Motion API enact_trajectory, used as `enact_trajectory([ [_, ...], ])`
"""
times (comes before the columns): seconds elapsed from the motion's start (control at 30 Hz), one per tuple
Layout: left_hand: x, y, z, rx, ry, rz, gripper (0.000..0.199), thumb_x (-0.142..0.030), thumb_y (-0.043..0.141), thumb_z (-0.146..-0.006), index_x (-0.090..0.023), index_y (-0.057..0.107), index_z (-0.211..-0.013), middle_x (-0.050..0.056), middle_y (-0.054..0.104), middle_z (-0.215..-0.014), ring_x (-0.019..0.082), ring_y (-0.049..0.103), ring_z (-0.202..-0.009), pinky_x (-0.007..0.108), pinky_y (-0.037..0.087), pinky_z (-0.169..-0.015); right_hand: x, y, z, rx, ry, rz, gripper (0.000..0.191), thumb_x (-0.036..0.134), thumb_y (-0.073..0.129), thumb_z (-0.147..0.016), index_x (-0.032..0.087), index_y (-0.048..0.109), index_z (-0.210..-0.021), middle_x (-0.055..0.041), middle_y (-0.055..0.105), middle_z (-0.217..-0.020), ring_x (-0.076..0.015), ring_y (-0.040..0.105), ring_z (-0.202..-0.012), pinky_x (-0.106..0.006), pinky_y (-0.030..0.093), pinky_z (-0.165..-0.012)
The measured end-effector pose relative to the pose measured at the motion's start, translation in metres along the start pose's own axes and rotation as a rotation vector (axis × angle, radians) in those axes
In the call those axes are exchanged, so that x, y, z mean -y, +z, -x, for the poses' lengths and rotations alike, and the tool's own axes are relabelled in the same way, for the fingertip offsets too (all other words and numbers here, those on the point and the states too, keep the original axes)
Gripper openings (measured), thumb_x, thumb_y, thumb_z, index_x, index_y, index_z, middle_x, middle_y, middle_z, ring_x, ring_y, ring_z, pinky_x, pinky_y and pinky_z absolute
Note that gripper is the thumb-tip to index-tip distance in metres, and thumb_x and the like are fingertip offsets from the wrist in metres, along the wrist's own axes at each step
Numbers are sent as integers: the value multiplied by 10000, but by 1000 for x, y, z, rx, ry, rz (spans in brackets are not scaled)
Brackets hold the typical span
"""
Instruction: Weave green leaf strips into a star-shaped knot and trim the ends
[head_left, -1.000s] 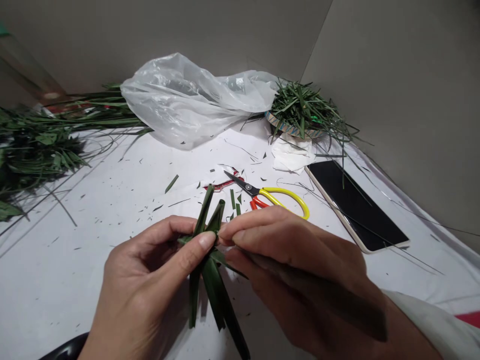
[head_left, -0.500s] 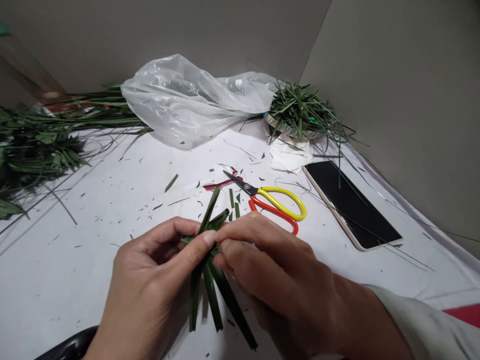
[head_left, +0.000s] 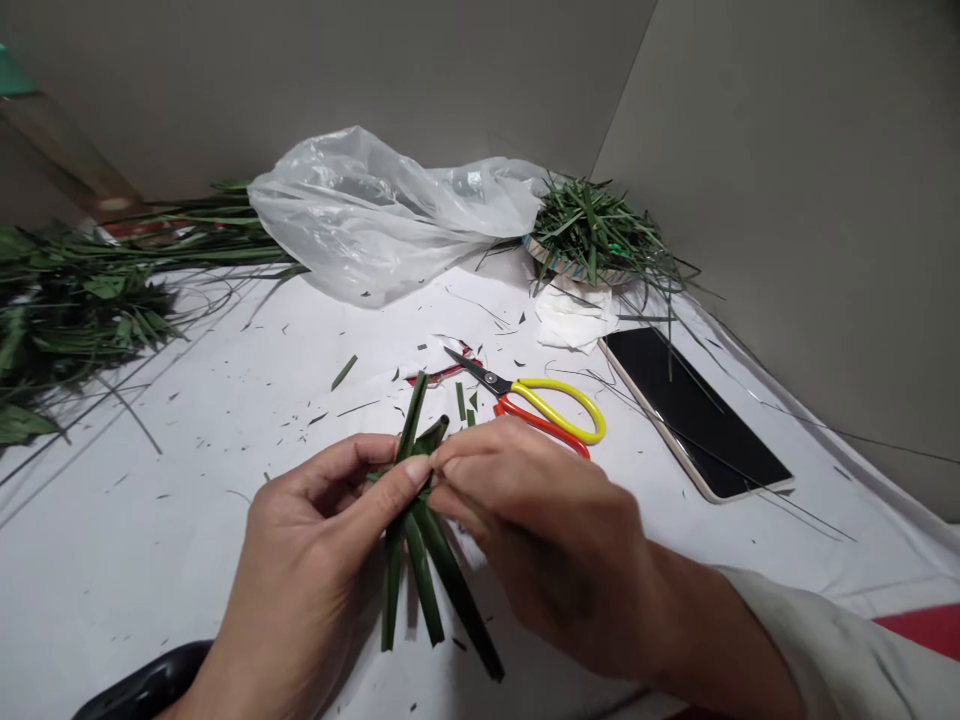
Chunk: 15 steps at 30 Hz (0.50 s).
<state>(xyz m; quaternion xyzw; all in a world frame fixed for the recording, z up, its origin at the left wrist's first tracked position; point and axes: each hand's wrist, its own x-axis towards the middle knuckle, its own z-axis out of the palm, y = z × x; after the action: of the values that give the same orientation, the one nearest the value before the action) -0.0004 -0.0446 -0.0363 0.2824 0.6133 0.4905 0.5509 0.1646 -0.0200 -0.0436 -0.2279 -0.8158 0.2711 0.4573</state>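
Between both hands is a small piece of woven green leaf strips [head_left: 424, 575], several folded ends fanning toward me and shorter ones pointing away. My left hand [head_left: 330, 530] pinches its middle with the thumb on top and the fingers curled beneath. From the right, my right hand [head_left: 540, 520] works against the same spot, its thumb and fingertips pressed together on the strips; just what they grip there is hidden. Just beyond my right hand lie scissors [head_left: 491, 379] with one yellow and one red handle, blades pointing left. Short cut leaf pieces [head_left: 460, 401] lie beside them.
A black-screened phone [head_left: 694, 415] rests at the right. Behind it, a round container [head_left: 570, 265] overflows with shredded leaves, above a crumpled tissue [head_left: 576, 315]. A clear plastic bag [head_left: 375, 215] is at the back, long leaves [head_left: 82, 300] at the left. Scraps dot the white cloth [head_left: 202, 520].
The view has shifted slightly. My right hand has turned a little at the wrist, its fingertips still at the middle of the leaf strips. My left hand keeps its pinch.
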Motion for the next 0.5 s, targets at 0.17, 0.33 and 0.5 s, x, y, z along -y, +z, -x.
enact_trajectory([
  [0.17,0,0,0,18,6,11,285,-200,853,-545,-254,776,-813,4,747,-743,195,681,-687,233,554,-594,-4,0,3,-98,-24,-192,258,-52,594,-792,48,643,-1025,-150,696,-988,-217,661,-937,-350,567,-835],
  [0.33,1,-2,1,-4,18,-17,249,-234,872,-562,-262,781,-793,8,745,-698,227,706,-678,246,557,-544,2,-1,1,-124,56,-151,252,-36,577,-828,113,645,-1020,-101,713,-979,-193,668,-930,-346,581,-836],
  [0.5,1,-2,0,15,47,-57,212,-329,880,-594,-259,750,-747,10,726,-650,208,675,-651,241,542,-545,2,0,0,-102,37,-82,167,-12,592,-852,96,652,-965,-88,716,-917,-181,670,-889,-318,585,-816],
])
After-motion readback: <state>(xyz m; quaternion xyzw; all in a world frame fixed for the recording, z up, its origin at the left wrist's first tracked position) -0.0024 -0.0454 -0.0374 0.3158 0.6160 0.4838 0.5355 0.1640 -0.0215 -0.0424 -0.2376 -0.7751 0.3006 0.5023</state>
